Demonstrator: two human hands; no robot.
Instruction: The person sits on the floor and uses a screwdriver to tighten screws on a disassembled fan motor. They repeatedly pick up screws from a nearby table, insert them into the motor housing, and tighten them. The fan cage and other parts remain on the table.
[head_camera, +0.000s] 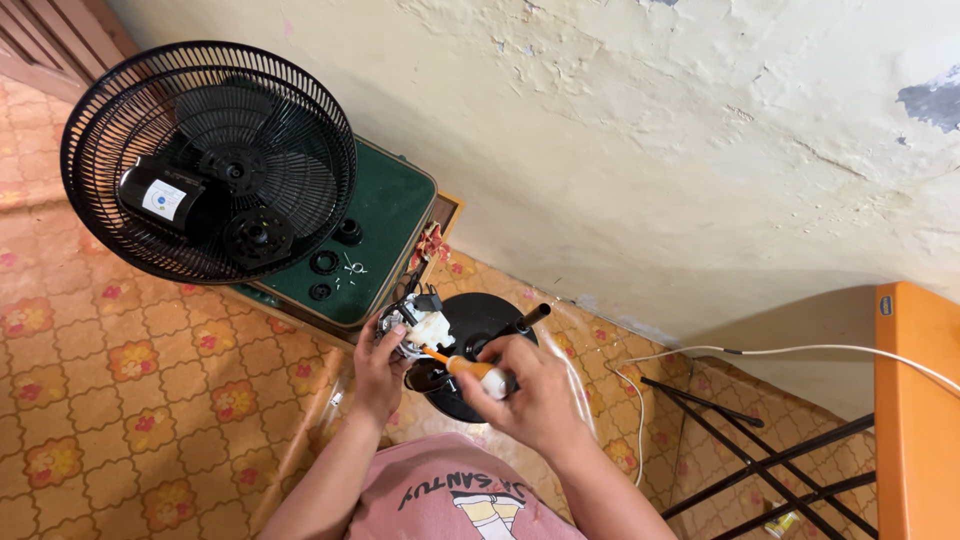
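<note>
My left hand (378, 368) grips a small fan switch assembly (418, 322) with white plastic parts and wires, held above a round black fan base (482, 318). My right hand (530, 392) holds a screwdriver (470, 368) with an orange and white handle, its tip pointed at the assembly. A short black pole (527, 318) rises from the base beside my right hand.
A black fan head with its grille and blades (208, 160) lies on a low green-topped table (392, 215), beside black rings and small screws (352, 266). A white cable (780, 352) runs along the wall to the right, over black metal legs (760, 455) and an orange cabinet (918, 420).
</note>
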